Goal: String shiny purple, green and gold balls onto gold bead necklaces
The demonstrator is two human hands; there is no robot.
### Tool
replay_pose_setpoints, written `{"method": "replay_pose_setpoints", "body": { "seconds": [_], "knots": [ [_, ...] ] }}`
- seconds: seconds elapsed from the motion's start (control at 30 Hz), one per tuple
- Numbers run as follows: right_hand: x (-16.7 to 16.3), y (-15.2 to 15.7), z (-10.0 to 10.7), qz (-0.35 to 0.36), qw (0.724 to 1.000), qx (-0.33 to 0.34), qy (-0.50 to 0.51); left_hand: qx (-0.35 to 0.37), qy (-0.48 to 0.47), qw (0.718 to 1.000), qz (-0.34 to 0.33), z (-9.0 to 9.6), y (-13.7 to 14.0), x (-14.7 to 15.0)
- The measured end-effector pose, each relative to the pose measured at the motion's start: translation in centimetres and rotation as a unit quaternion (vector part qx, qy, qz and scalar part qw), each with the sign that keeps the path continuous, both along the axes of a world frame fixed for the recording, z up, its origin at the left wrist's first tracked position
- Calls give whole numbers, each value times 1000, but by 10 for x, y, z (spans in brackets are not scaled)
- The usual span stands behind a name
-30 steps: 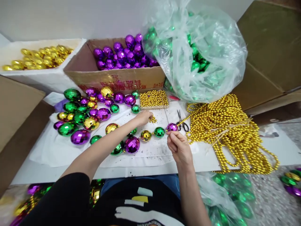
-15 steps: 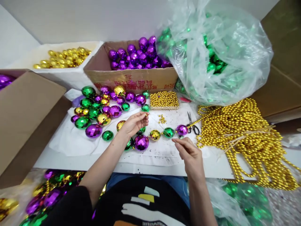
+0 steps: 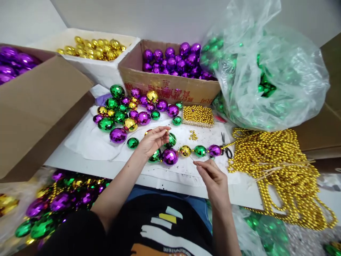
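Observation:
My left hand (image 3: 156, 139) is raised above the table with thumb and forefinger pinched on a thin string (image 3: 181, 146). A tiny gold spot shows at those fingertips, perhaps a small bead. The string slants down to my right hand (image 3: 214, 176), whose thumb and fingers pinch its other end. Behind the string lies a strand of faceted balls: a large purple ball (image 3: 169, 156), a gold ball (image 3: 185, 151), a green ball (image 3: 200, 151) and a purple ball (image 3: 214, 150). Several loose small gold beads (image 3: 193, 135) lie beyond, near black-handled scissors (image 3: 227, 151).
A small box of gold beads (image 3: 198, 115) stands behind. Mixed balls (image 3: 130, 124) cover the left of the white cloth (image 3: 82, 145). Gold bead chains (image 3: 271, 167) heap at right. Cardboard box (image 3: 170, 87), foam box (image 3: 103, 69) and plastic bag (image 3: 293, 78) line the back.
The camera view has turned, so the table's contents sit farther right in the picture. Both hands keep their pinches, now slightly farther left relative to the strand of balls.

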State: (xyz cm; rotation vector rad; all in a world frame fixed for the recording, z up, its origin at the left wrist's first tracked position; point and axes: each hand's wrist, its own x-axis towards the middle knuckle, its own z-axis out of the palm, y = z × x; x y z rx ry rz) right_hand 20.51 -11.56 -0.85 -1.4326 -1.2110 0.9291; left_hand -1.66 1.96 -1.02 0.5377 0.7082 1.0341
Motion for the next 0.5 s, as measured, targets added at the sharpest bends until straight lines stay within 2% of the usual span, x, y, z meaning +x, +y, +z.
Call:
{"method": "replay_pose_setpoints", "body": {
  "seconds": [0.37,0.43,0.5],
  "knots": [
    [-3,2,-4,25,999,-18,-17,6,2,1000,3,-5,-3,-4],
    [-7,5,-9,33,999,-25,-10,5,5,1000,-12,-4,-7,1],
    [-15,9,-14,33,999,-37,13,16,23,998,-58,-3,-14,9]
  ]
}}
